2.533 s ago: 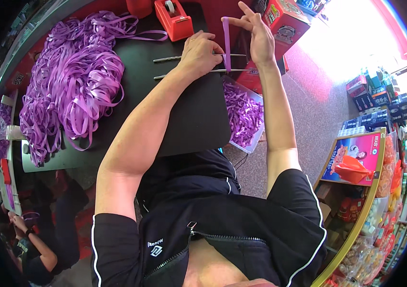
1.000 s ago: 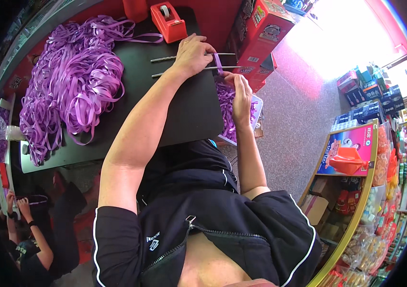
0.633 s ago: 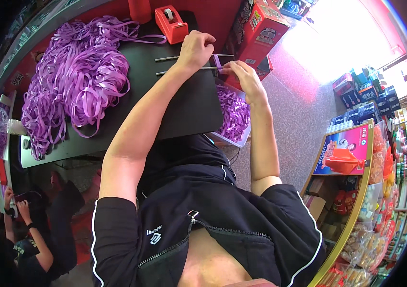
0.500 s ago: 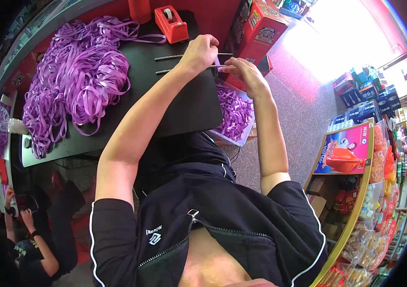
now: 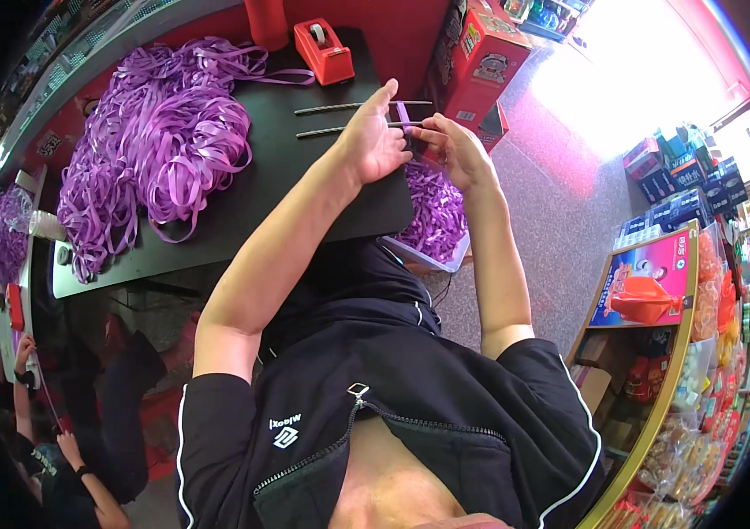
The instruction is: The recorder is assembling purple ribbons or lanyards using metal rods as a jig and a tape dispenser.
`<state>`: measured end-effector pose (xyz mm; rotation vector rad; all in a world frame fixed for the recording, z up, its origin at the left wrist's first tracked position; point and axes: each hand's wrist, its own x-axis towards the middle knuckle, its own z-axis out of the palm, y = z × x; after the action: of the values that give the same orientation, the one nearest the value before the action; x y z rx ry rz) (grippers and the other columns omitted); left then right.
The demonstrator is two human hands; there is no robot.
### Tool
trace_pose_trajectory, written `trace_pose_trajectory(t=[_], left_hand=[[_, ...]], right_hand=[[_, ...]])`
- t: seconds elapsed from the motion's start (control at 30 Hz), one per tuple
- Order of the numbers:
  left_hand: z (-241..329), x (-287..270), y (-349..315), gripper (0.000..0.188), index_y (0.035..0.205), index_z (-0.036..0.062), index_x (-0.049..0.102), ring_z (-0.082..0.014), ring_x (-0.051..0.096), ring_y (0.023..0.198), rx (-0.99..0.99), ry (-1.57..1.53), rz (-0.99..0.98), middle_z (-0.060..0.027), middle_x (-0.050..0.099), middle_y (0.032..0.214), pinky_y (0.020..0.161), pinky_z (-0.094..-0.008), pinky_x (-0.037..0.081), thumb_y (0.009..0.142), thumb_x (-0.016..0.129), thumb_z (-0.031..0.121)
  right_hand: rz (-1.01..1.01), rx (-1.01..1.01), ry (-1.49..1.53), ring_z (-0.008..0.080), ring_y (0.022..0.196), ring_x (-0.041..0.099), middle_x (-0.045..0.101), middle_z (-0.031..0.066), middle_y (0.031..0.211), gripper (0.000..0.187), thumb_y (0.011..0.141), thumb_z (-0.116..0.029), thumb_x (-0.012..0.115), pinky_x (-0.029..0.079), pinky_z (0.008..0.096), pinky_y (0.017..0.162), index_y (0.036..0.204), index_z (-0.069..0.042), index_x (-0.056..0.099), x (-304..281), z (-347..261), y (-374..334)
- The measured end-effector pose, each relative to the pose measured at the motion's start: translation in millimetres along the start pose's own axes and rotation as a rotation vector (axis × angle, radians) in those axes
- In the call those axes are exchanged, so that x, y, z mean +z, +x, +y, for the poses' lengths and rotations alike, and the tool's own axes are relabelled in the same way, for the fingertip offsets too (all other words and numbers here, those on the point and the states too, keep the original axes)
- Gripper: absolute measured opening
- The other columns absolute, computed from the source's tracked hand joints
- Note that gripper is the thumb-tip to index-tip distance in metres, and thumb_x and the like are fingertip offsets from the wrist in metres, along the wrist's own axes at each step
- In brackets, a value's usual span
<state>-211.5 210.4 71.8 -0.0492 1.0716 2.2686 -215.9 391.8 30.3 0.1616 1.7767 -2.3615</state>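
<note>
Two thin metal rods lie parallel over the right end of the black table, sticking out past its edge. A short purple ribbon spans the rods near their outer ends. My left hand is open beside the ribbon, thumb up and fingers spread, over the rods. At the nearer rod, my right hand has its fingertips pinched at the ribbon's lower end; the exact grip is partly hidden. Below the hands stands a clear plastic bin with many short purple ribbon pieces.
A big heap of purple ribbon covers the left of the black table. A red tape dispenser stands at the back. Red cartons are beyond the bin, a display shelf at right. Another person's hand shows lower left.
My left hand has come down from its closed hold above the rods and spread its fingers. My right hand stays by the ribbon, its fingers drawn closer together. The ribbon now shows between the rods.
</note>
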Motion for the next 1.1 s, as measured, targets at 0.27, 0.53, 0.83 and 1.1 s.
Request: trace_pose_trajectory(t=[0.27,0.53,0.83,1.1], left_hand=[[-11,7,9,0.108,0.145,0.0210,-0.023,-0.0387,0.000,0.142,0.183,-0.209,-0.163,-0.0333,-0.004,0.150,0.107,-0.0547,-0.017,0.080,0.047,0.072],[-10,-1,-3,0.105,0.148,0.0232,-0.013,-0.0449,-0.013,0.139,0.177,-0.394,-0.112,-0.0390,-0.014,0.144,0.107,-0.0556,-0.016,0.079,0.047,0.074],[-11,-9,-3,0.104,0.149,0.0225,-0.010,-0.0457,-0.020,0.137,0.198,-0.501,-0.173,-0.0389,-0.019,0.143,0.109,-0.0547,-0.011,0.077,0.043,0.077],[-19,-9,5,0.102,0.150,0.0234,-0.006,-0.0424,-0.021,0.138,0.219,-0.529,-0.197,-0.0383,-0.019,0.144,0.108,-0.0525,-0.015,0.078,0.042,0.076]], right_hand=[[-0.034,-0.014,0.003,0.0101,0.068,0.055,0.069,0.0104,0.100,0.030,0.089,-0.036,0.060,0.040,0.0235,0.066,0.101,-0.009,0.062,-5,4,0],[-0.012,-0.339,-0.307,0.0065,0.076,0.055,0.068,0.0053,0.096,0.026,0.091,-0.022,0.056,0.039,0.0201,0.064,0.104,-0.001,0.064,17,-4,-26],[-0.005,-0.515,-0.493,0.0137,0.090,0.061,0.068,0.0082,0.092,0.026,0.092,-0.019,0.056,0.044,0.0263,0.084,0.101,0.003,0.067,52,-62,7],[-0.039,-0.515,-0.728,0.0150,0.079,0.063,0.068,0.0081,0.080,0.024,0.084,-0.020,0.061,0.047,0.0290,0.074,0.091,0.001,0.070,96,-71,164]])
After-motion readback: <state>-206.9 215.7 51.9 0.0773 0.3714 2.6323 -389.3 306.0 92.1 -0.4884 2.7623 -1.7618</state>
